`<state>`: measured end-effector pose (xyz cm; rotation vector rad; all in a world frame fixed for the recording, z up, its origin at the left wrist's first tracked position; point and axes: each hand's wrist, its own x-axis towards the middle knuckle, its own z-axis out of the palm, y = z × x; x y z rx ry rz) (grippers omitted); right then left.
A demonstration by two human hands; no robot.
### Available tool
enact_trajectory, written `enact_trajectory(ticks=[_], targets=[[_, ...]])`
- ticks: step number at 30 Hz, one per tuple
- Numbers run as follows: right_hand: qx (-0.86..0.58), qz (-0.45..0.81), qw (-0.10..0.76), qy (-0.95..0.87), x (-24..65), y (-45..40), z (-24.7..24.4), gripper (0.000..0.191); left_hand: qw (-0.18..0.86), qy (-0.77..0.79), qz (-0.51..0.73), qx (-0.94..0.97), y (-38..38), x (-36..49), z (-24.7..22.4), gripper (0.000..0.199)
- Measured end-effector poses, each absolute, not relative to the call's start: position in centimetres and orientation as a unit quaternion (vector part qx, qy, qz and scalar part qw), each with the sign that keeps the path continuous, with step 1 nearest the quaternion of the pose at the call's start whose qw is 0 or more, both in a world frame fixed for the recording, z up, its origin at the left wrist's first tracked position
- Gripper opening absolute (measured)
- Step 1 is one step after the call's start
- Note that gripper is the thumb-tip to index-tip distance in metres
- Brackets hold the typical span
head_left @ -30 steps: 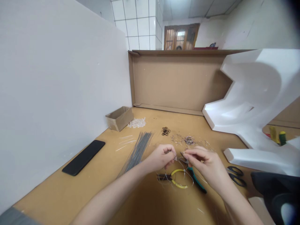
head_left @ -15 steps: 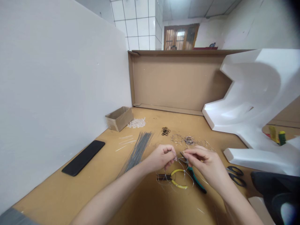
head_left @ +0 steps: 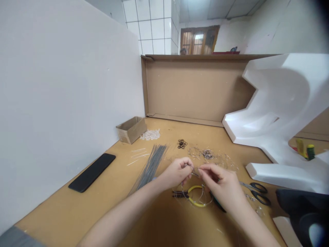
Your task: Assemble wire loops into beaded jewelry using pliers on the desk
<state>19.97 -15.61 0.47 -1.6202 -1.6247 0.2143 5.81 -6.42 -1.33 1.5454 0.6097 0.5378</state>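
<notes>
My left hand [head_left: 180, 172] is closed, its thumb and fingertips pinching a thin metal wire [head_left: 194, 174]. Close by on the right, the fingertips of my right hand [head_left: 221, 180] are pinched at the wire's other side. Loops of thin wire hang below both hands, over yellow-handled pliers [head_left: 190, 200] lying on the table. A second pair of pliers with a dark green handle [head_left: 218, 202] is mostly covered by my right hand. The tips of the fingers hide exactly how the wire is joined or bent.
A bundle of straight grey wires [head_left: 154, 163] lies left of my hands. Beyond are black rings [head_left: 182, 143], tangled wire pieces [head_left: 207, 154], clear rings [head_left: 151, 134] and a small cardboard box [head_left: 131, 130]. Scissors [head_left: 259, 193] lie right; a black phone-like slab [head_left: 92, 172] lies left.
My right hand has shifted slightly left and lower, its fingertips nearer my left hand. It now covers more of the green-handled pliers, and more of the scissors shows. My left hand has hardly moved.
</notes>
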Motion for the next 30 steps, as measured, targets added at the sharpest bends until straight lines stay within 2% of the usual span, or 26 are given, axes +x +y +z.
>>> enact_trajectory(ticks=[9,14,20,26,30], targets=[[-0.603,-0.004,0.402,-0.689,19.4,-15.5,0.0,0.019,0.619,0.29,0.269,0.678,-6.3,5.9,-1.7,0.003],[-0.6,-0.028,0.376,-0.705,19.4,-15.5,-0.2,0.021,0.616,0.292,0.279,0.677,-6.5,5.8,-1.0,0.016],[-0.609,-0.055,0.386,-0.691,20.0,-15.7,0.0,0.019,0.614,0.276,0.284,0.683,-6.2,5.6,-0.8,0.026],[-0.641,-0.028,0.38,-0.666,20.2,-15.7,0.2,0.019,0.634,0.283,0.269,0.667,-6.2,5.5,-0.4,0.027],[-0.645,-0.022,0.388,-0.657,20.3,-15.6,0.3,0.021,0.695,0.262,0.249,0.622,-5.9,5.4,-0.5,0.032]])
